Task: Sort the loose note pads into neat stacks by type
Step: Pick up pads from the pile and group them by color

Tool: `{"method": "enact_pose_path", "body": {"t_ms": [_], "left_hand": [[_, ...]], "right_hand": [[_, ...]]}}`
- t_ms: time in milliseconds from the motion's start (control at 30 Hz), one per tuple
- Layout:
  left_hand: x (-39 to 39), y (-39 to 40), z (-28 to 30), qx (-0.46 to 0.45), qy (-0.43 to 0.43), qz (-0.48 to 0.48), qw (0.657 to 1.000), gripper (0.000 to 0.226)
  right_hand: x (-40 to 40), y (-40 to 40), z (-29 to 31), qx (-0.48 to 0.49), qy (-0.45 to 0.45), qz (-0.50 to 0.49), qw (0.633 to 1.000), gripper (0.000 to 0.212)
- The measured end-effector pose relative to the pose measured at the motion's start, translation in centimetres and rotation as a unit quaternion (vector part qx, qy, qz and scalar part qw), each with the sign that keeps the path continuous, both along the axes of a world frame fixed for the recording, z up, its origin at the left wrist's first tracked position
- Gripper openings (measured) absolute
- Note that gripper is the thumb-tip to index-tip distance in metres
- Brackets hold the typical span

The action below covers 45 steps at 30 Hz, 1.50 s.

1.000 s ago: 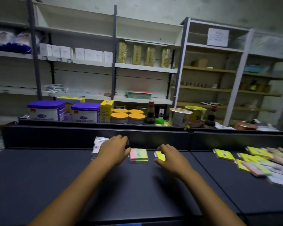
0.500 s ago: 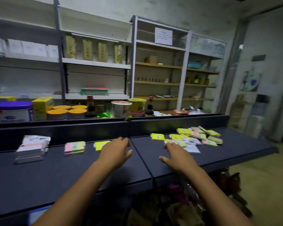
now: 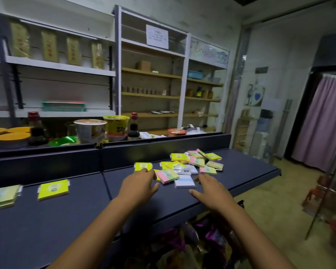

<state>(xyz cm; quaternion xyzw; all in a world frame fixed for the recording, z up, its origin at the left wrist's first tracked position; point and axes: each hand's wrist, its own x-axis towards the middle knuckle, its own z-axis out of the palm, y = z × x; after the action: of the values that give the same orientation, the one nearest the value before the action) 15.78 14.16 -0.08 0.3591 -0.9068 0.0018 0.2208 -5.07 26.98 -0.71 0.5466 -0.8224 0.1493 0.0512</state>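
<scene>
Several loose note pads [image 3: 197, 162] lie in a jumble on the right half of the dark shelf [image 3: 76, 220]: yellow, pink-green and white ones. My left hand [image 3: 139, 186] hovers with its fingertips at a yellow pad [image 3: 143, 166], beside a pink-green pad [image 3: 166, 176]. My right hand [image 3: 211, 190] is spread just right of a white pad [image 3: 184, 181], holding nothing. On the left lie a yellow stack [image 3: 53, 189] and a pink-green stack [image 3: 2, 197].
A raised black back panel [image 3: 47, 164] borders the shelf. Behind it stand jars with orange lids [image 3: 12, 139], sauce bottles [image 3: 37, 129] and noodle cups [image 3: 90, 131]. Bags [image 3: 182, 247] sit under the shelf's front edge. Open floor lies to the right.
My view has swung right, away from the sorted stacks. Both hands have travelled right and forward to the loose pile; my left hand now reaches the yellow pad.
</scene>
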Motion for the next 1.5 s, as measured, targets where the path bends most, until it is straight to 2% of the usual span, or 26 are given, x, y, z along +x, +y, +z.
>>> {"method": "enact_pose_path", "body": {"t_ms": [367, 600, 767, 967, 1233, 1433, 1500], "left_hand": [[-12.0, -9.3, -1.1, 0.024, 0.012, -0.012, 1.000, 0.030], [-18.1, -12.3, -2.0, 0.029, 0.016, 0.003, 0.999, 0.031], [-21.9, -14.5, -2.2, 0.029, 0.029, 0.051, 0.998, 0.029], [-25.3, -16.5, -2.9, 0.089, 0.037, 0.150, 0.984, 0.035], [-27.6, -17.0, -4.4, 0.124, 0.094, 0.216, 0.964, 0.037], [-28.2, -17.1, -4.2, 0.163, 0.226, 0.185, 0.943, 0.034], [-28.3, -16.9, -3.9, 0.183, 0.296, 0.158, 0.924, 0.031]], "right_hand": [[-10.7, -8.2, -0.3, -0.011, -0.016, -0.015, 1.000, 0.045], [-16.5, -12.1, -1.1, -0.034, -0.024, 0.006, 0.999, 0.049], [-21.0, -15.5, -1.4, -0.040, -0.034, 0.043, 0.998, 0.045], [-25.5, -18.9, -1.5, -0.067, -0.027, 0.096, 0.993, 0.043], [-29.1, -20.9, -1.7, -0.093, -0.044, 0.118, 0.988, 0.034], [-30.5, -21.1, -1.6, -0.100, -0.056, 0.112, 0.987, 0.031], [-30.8, -20.9, -1.5, -0.096, -0.056, 0.112, 0.987, 0.031]]}}
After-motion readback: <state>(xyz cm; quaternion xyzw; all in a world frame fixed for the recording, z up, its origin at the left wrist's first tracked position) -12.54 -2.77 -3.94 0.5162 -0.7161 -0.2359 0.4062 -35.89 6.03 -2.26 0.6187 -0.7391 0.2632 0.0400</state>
